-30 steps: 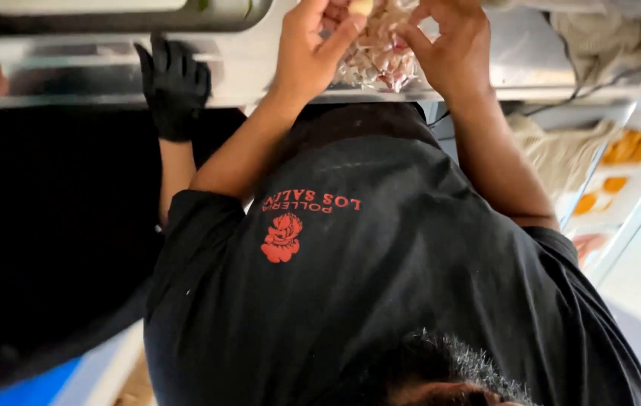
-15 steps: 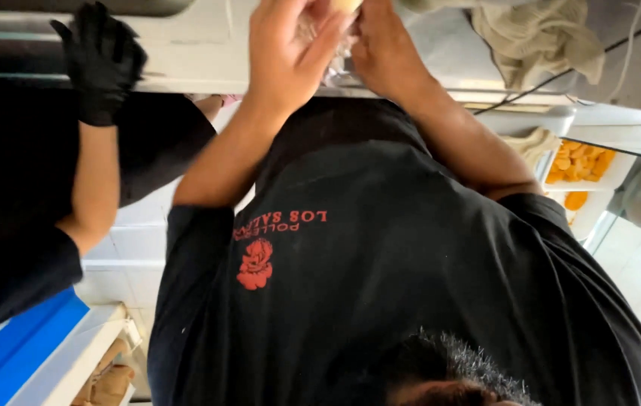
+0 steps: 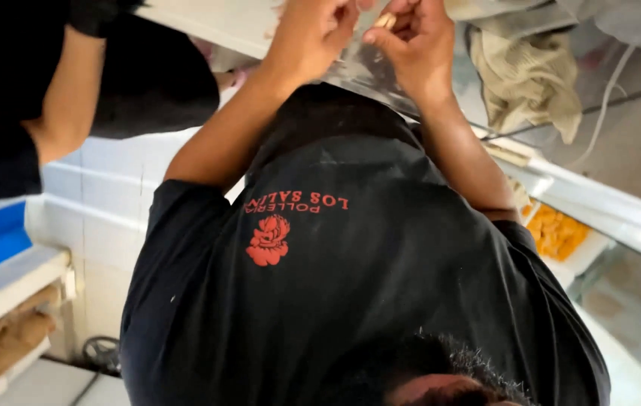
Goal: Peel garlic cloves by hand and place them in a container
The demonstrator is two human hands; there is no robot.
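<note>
At chest, hands (image 3: 365, 37) pinching clear bag (image 3: 358, 68)

Fingertips lost at the top edge

Above the clear bag (image 3: 365, 71), both hands' fingertips are cut off; the bag's contents are blurred.

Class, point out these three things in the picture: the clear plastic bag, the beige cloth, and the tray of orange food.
clear plastic bag (image 3: 362, 69), head view, crinkled middle.
beige cloth (image 3: 527, 79), head view, folded middle.
tray of orange food (image 3: 557, 233), head view, orange pieces.
</note>
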